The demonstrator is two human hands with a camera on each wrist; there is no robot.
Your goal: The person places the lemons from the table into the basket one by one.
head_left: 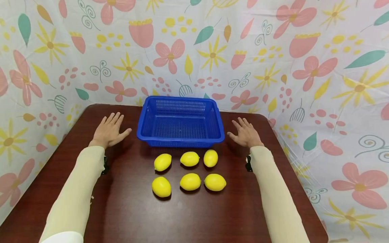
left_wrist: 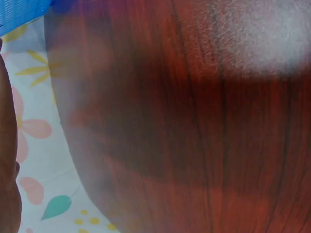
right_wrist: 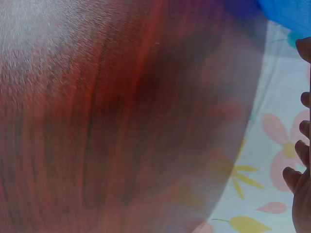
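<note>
My left hand [head_left: 108,131], palm down with fingers straight and thumb spread, is left of a blue plastic basket [head_left: 180,140]. On the basket's other side my right hand [head_left: 244,132] has its fingers extended and holds nothing. Several yellow lemons lie in two rows before the basket, among them a back-left lemon [head_left: 162,162], a back-right lemon [head_left: 210,158] and a front-left lemon [head_left: 161,187]. Only the edge of the left hand [left_wrist: 8,145] shows in the left wrist view, and fingertips [right_wrist: 291,178] of the right hand show at the right wrist view's edge.
Under everything is a dark red-brown wooden table [head_left: 182,219] with rounded back corners. A white curtain [head_left: 194,81] printed with flowers and leaves hangs behind it and along both sides. The basket has perforated walls and stands near the back edge.
</note>
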